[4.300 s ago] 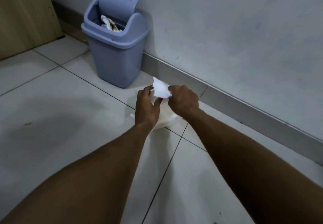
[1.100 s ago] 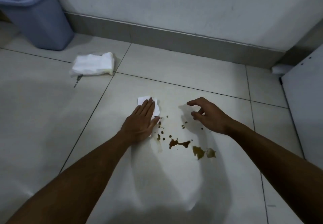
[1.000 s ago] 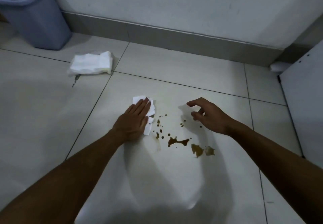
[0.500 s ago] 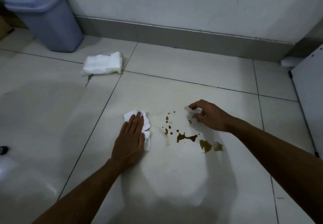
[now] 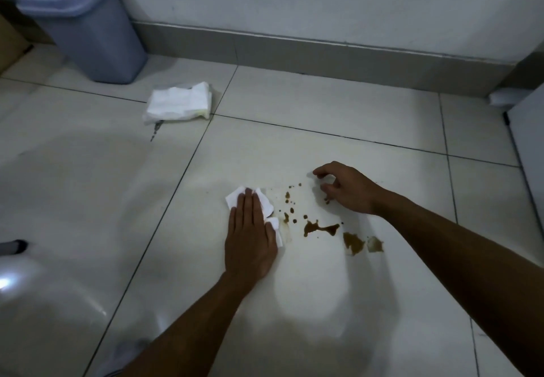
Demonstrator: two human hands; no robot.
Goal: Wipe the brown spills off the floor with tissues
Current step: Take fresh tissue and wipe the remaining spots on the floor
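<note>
Brown spills (image 5: 321, 228) lie on the white floor tile: one dark splash, two paler patches (image 5: 353, 242) to its right, and small drops (image 5: 288, 197) above. My left hand (image 5: 250, 238) lies flat, palm down, pressing a crumpled white tissue (image 5: 235, 198) onto the floor just left of the drops. A faint brown streak runs beside the tissue's right edge. My right hand (image 5: 346, 191) rests on its curled fingertips behind the spills, holding nothing.
A pack of white tissues (image 5: 179, 103) lies on the floor at the back left, near a blue-grey bin (image 5: 82, 23) with used tissues inside. The wall skirting runs along the back. A white cabinet (image 5: 530, 147) stands on the right. A dark shoe tip (image 5: 16, 245) shows at the left edge.
My left hand has slid the tissue a little to the left and back toward me, off the edge of the drops. My right hand has stayed where it was.
</note>
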